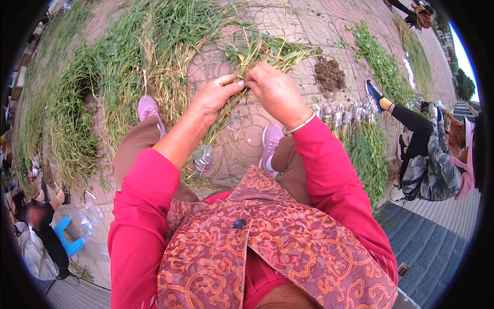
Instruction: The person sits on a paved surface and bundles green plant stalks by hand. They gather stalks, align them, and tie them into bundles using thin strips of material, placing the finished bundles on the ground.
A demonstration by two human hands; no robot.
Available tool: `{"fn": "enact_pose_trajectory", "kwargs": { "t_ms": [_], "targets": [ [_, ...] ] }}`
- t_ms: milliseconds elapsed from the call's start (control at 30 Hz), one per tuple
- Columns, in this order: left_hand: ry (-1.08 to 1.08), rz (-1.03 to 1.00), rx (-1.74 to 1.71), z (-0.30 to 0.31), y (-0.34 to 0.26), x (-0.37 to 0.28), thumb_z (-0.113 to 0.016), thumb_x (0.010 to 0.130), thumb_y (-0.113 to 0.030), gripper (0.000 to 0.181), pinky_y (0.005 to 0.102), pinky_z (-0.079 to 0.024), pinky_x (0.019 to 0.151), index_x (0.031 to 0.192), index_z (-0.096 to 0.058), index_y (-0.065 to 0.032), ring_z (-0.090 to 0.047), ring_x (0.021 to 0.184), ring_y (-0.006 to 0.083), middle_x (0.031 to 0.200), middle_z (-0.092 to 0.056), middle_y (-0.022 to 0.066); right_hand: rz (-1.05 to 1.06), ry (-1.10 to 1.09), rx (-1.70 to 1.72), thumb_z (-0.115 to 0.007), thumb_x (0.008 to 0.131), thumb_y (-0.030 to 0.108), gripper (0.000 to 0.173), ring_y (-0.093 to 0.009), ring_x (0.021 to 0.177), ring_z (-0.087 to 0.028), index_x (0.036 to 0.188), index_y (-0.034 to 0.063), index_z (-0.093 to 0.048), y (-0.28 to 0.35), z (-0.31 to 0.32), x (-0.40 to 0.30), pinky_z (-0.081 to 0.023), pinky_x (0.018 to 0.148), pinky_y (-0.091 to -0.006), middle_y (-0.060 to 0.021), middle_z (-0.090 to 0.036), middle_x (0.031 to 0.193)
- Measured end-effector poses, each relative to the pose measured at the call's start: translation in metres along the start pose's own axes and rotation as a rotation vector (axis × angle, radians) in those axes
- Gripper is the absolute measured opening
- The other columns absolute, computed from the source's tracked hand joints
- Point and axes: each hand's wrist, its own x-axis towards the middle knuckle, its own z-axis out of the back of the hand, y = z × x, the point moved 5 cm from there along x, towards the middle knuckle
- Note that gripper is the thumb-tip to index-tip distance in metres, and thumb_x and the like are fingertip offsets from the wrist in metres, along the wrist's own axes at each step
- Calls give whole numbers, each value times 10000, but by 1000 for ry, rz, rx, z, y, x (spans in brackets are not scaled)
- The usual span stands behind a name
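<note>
A bundle of long green and yellowish plant stems (225,112) runs between my hands and down toward my lap. My left hand (218,94) pinches it, thumb on top. Right beside it, my right hand (272,89) has bent fingers closed on the same stems, fingertips almost touching my left thumb. Whether a tie lies under the fingers is hidden. Leafy tops (270,48) spread out beyond my knuckles. Clear crumpled plastic (203,159) shows at the bundle's lower end; I cannot tell whether it is fastened there.
Heaps of cut plants (127,65) cover the paving on the left. A clump of brown soil (330,75) lies to the right, above a row of plants with plastic-wrapped ends (343,114). People sit at right (432,154) and lower left, near a blue stool (67,237).
</note>
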Motion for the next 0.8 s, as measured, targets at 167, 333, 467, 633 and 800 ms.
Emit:
{"fn": "enact_pose_trajectory", "kwargs": {
  "t_ms": [167,333,467,633,800],
  "targets": [
    [-88,-63,24,7,-3,0,-599,755,-106,313,220,-399,755,1035,-518,7,-505,835,102,935,-558,39,77,-13,-159,-583,694,88,106,-266,703,-513,783,73,-527,4,5,3,-428,600,-350,-73,-496,731],
    [-114,-161,43,8,-9,0,-590,743,-47,276,228,-421,710,1007,-522,-1,-513,791,103,896,-559,42,204,-42,-298,-604,663,87,146,-249,728,-481,787,79,-526,1,6,8,-411,650,-339,-54,-488,727],
    [-71,-160,159,9,-14,0,-572,751,-43,277,229,-425,709,1018,-512,-1,-519,801,113,910,-563,57,332,-191,-287,-524,670,85,108,-246,744,-491,773,73,-494,12,12,9,-403,618,-348,-64,-488,724],
    [-58,-154,286,9,-13,-1,-559,763,-52,264,235,-424,736,1012,-505,16,-523,837,127,932,-567,80,190,-31,-203,-533,714,113,91,-256,654,-534,777,75,-479,1,2,7,-417,580,-364,-71,-526,679],
    [-30,-244,331,4,-11,-2,-539,776,-42,229,224,-423,723,999,-507,3,-517,814,102,904,-559,50,7,-20,-104,-552,748,170,115,-288,590,-555,784,76,-497,-7,0,9,-432,533,-393,-97,-556,638]
  ]
}}
